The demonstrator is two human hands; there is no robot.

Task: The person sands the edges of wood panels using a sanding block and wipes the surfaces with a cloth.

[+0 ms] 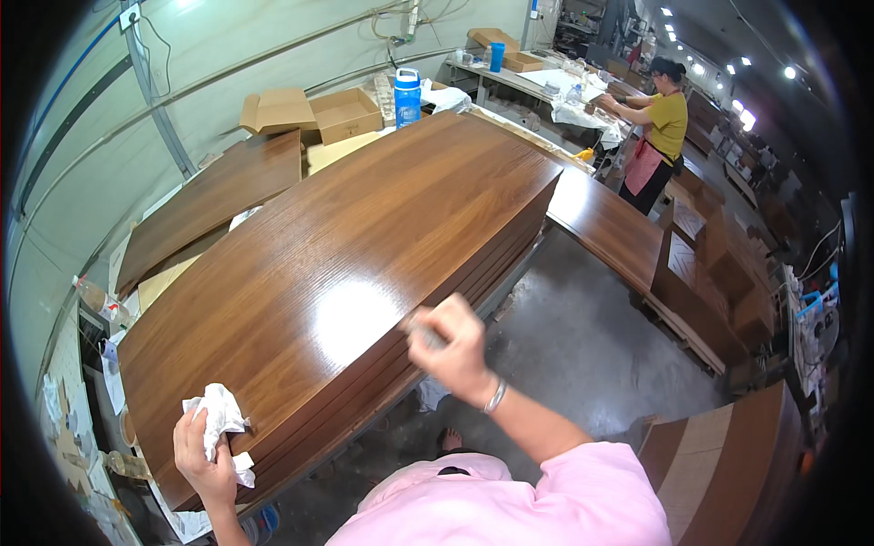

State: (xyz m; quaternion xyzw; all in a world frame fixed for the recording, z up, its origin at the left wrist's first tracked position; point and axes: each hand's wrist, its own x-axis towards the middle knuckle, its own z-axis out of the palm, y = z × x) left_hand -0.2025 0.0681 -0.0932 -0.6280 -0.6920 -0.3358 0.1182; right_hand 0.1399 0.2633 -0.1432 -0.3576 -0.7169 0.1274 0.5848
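Note:
A stack of brown wood-grain panels (364, 237) lies in front of me, its glossy top board reflecting a bright patch of light. At the near left corner my left hand (205, 462) is closed on a crumpled white cloth (218, 411), which rests against the top board. My right hand (458, 350), with a metal bracelet at the wrist, is at the stack's near long edge. Its fingers are curled around a small greyish thing, too blurred by motion to name. I cannot tell whether that thing touches the edge.
Another brown panel (218, 205) and open cardboard boxes (346, 116) lie beyond the stack, beside a blue bottle (407, 98). A person in a yellow top (666, 123) works at a far table. More panels (605, 214) stand right; several wooden boards (719, 464) lie at lower right.

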